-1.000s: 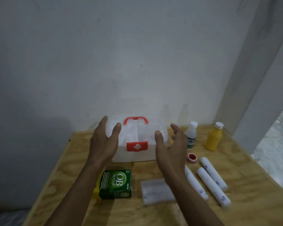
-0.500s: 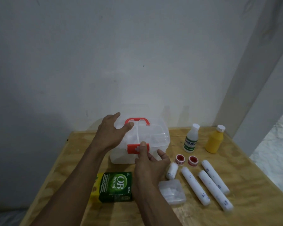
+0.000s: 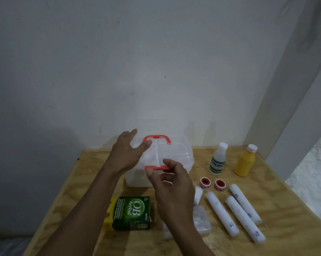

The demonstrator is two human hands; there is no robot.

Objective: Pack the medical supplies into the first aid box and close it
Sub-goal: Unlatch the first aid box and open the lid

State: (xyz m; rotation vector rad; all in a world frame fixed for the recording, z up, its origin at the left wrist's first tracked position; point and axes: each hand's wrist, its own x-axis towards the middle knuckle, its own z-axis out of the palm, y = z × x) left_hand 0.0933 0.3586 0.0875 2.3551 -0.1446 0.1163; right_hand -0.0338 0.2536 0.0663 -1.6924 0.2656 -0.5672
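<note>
Box: a translucent white plastic first aid box (image 3: 176, 159) with a red carry handle (image 3: 156, 139) on its lid stands at the back of the light plywood desk (image 3: 285, 200), close to the grey wall (image 3: 156, 61); the lid sits on the box
Latch: a red plastic latch (image 3: 156, 167) on the front edge of the lid, tipped up to near level
Left hand: the left hand (image 3: 127, 154) rests on the left side of the lid, fingers spread and loose, thumb near the left end of the handle, gripping nothing
Right hand: the right hand (image 3: 171, 183) is in front of the box, thumb and forefinger pinching the red latch, the other fingers curled
Green carton: a dark green cardboard carton (image 3: 131, 213) printed "OB herbal", with a yellow side, lies on the desk in front of the box, between the two forearms
Clear packet: a small clear plastic packet (image 3: 202, 220) of white pieces lies just right of the right wrist, partly hidden by it
Rolls: three long white wrapped rolls (image 3: 244, 218) lie side by side to the right, slanting toward the near right corner; a shorter white roll (image 3: 198, 195) lies just beside the hand
Tape: two small red-cored tape reels (image 3: 212, 183) sit near each other between the box and the long rolls
Bottles: a white plastic bottle with a green striped label (image 3: 218, 160) stands upright right of the box; a yellow plastic bottle with a white cap (image 3: 245, 161) stands upright further right, apart from it
</note>
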